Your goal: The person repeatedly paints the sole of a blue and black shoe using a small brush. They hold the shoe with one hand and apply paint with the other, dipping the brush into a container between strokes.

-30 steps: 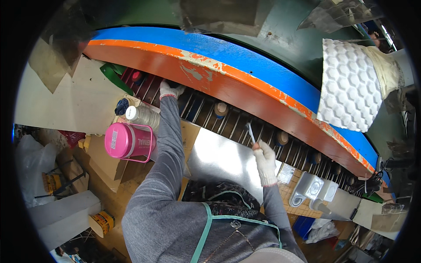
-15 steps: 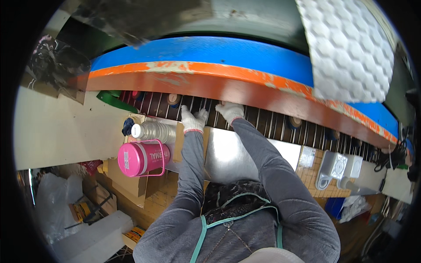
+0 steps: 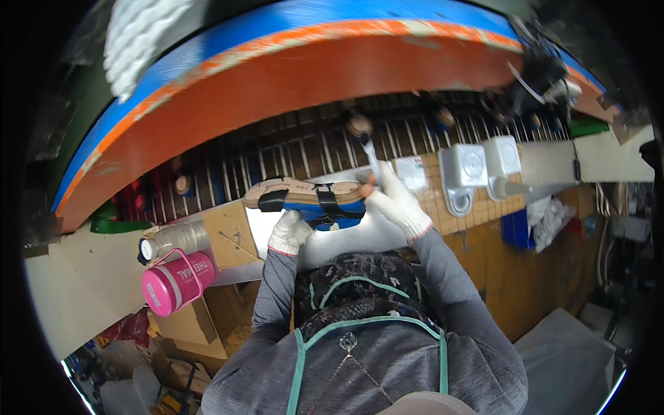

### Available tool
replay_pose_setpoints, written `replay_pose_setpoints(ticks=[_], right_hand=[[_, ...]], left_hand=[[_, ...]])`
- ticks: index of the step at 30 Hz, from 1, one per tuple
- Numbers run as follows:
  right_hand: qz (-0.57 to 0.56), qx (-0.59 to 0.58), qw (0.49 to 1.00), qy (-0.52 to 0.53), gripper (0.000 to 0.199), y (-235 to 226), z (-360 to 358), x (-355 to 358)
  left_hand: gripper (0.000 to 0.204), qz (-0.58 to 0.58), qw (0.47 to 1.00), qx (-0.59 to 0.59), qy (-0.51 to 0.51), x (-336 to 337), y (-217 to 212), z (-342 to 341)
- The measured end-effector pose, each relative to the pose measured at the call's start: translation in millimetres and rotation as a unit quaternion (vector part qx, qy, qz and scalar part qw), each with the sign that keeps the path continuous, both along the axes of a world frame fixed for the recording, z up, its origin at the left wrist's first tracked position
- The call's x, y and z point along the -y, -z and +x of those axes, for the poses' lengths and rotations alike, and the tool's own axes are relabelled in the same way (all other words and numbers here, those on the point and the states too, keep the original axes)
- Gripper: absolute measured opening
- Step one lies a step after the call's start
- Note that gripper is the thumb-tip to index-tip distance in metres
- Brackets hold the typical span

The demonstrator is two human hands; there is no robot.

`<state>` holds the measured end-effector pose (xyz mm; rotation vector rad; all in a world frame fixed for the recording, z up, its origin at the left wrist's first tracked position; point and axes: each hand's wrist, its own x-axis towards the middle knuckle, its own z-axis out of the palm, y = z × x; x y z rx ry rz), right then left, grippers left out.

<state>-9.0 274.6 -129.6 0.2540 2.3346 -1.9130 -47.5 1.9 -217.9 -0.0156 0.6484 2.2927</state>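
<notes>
A sandal (image 3: 308,197) with a tan sole and blue body with black straps lies sole-up, held over a grey work surface (image 3: 360,235). My left hand (image 3: 289,232), in a white glove, grips it from below at its left part. My right hand (image 3: 395,200), also gloved, holds the sandal's right end together with a thin light-coloured tool (image 3: 371,158) that points up from the fingers. Both hands are close in front of my chest.
A curved orange-and-blue conveyor edge (image 3: 277,76) runs above, with dark rollers (image 3: 277,162) under it. A pink flask (image 3: 178,281) and a clear bottle (image 3: 173,241) stand at the left beside a cardboard box (image 3: 228,234). White plastic containers (image 3: 477,166) sit at the right.
Both hands were up at the rollers half a second ago. They have come down toward my chest and now hold a sandal. The view has swung to the right.
</notes>
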Motion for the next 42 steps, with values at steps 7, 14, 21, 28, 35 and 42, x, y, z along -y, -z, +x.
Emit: replay_pose_setpoints(ticks=[7,14,21,28,35,42], right_hand=[[0.330,0.137,0.889,0.286,0.021,37.4,185.0,-104.9],[0.499,0.152,0.789,0.324,0.012,70.8,215.4,-170.8],[0.602,0.133,0.741,0.266,0.016,79.8,205.0,-176.4],[0.497,0.166,0.804,0.281,0.012,71.4,207.1,-169.9],[-0.098,0.144,0.911,0.373,0.018,93.9,220.3,-180.7],[0.041,0.109,0.923,0.366,0.010,65.9,211.9,-172.4]], left_hand=[[0.076,0.017,0.996,-0.064,-0.051,-67.4,-74.1,53.1],[0.068,0.087,0.940,-0.251,-0.214,-84.6,-163.9,37.6],[0.067,0.042,0.934,-0.291,-0.202,-88.3,-172.3,63.8],[0.064,-0.066,0.910,-0.267,-0.312,-109.0,-179.9,85.7],[0.064,0.063,0.990,-0.032,0.120,-135.0,-227.5,32.7],[0.053,-0.051,0.912,-0.387,-0.128,-193.0,-143.5,56.3]])
